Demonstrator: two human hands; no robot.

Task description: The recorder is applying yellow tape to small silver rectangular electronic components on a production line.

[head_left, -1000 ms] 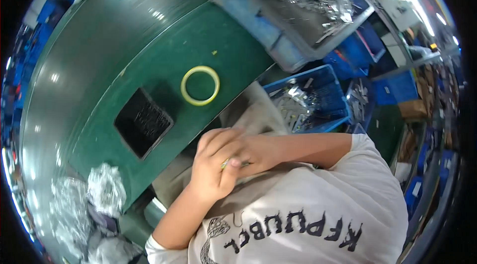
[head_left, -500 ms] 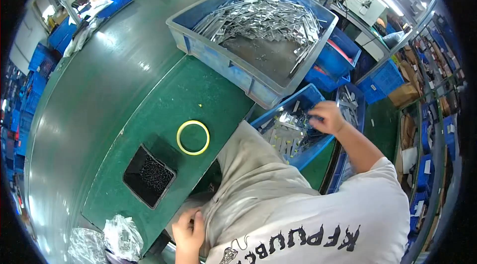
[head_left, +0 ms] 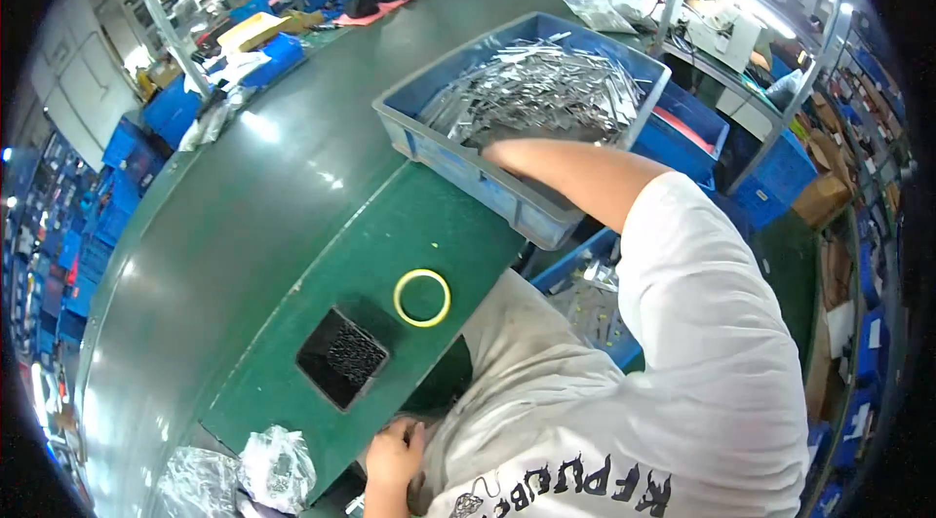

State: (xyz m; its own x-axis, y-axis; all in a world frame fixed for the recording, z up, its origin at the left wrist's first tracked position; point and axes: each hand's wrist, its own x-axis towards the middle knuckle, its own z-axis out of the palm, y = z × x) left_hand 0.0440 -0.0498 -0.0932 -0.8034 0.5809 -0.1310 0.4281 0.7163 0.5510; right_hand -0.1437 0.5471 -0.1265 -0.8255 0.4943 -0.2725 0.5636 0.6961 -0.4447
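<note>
In the head view, the reach into the blue tray (head_left: pixel 453 167), at one o'clock, seemed best made with the forearm lifted clear of the near rim and the fingertips slid under loose ends. Pressing down into the heap of metal strips (head_left: pixel 541 89) might have scratched the skin or tangled the pieces, as they looked thin and lay crosswise.

The right hand (head_left: pixel 502 155) was dipped inside the tray at its six o'clock side, blurred and mostly hidden; whether its fingers were spread or had gripped a strip, I could not tell.

The left hand (head_left: pixel 395 455) rested past six o'clock, by the edge of the green desk (head_left: pixel 385 235), its fingers loosely curled; anything inside them could not be made out. The black box (head_left: pixel 343 359) stood at eleven o'clock from it, with a yellow ring (head_left: pixel 446 299) at the box's two o'clock. The blue crate (head_left: pixel 624 354) sat at four o'clock, below the tray.
</note>
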